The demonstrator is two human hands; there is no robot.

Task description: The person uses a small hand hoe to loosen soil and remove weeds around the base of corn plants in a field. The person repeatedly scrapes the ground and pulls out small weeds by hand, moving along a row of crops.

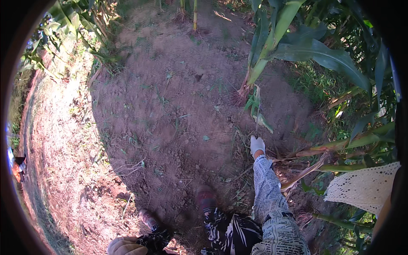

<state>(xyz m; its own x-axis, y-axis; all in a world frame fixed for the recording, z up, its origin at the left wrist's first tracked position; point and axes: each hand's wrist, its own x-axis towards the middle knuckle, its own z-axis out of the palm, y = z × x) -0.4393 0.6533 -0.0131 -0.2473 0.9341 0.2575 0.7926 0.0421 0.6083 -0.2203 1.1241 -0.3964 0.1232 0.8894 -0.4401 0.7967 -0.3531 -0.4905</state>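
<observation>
My right hand point(257, 145), in a white glove, reaches out over the soil at the right of centre, closed on the end of a thin tool point(257, 119) whose full shape is hard to make out. Beyond the hand, a cut or folded green leaf piece point(263, 122) lies along that tool, near the reddish root base of a leaning corn stalk point(258, 70). At the bottom left, my left hand point(127, 246) shows in a pale glove beside my patterned trouser leg; its fingers look curled, and whether it holds anything cannot be seen.
Corn plants point(338, 57) crowd the right side, with leaning stalks point(347, 143) near my arm. More corn point(75, 25) stands at the upper left. My shoes point(206, 197) rest on loose brown soil point(165, 127). At the far left edge another person point(18, 167) is partly visible.
</observation>
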